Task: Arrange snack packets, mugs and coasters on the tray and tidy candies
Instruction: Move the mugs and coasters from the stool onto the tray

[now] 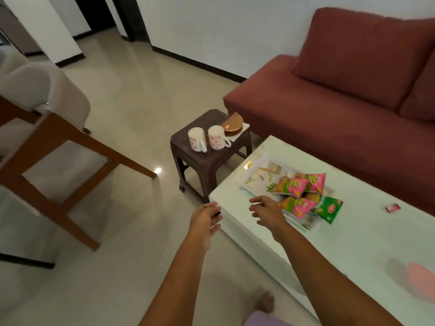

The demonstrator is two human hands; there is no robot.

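Two white mugs with red flowers, the left mug (197, 140) and the right mug (217, 137), stand on a dark brown stool (207, 158). Behind them lie wooden coasters (231, 125) on a white sheet. A white tray (255, 176) sits on the glass table (367, 234), with several pink and green snack packets (303, 195) piled on its near end. A small red candy (392, 207) lies on the table further right. My left hand (206, 223) hangs empty, fingers loose, beside the table corner. My right hand (268, 211) hovers empty over the table's edge, just left of the packets.
A dark red sofa (341, 90) runs behind the table and stool. A wooden-framed chair (49, 147) stands at left on the tiled floor. Something pink and blurred (421, 278) lies at the table's right end. My foot (266, 302) shows below.
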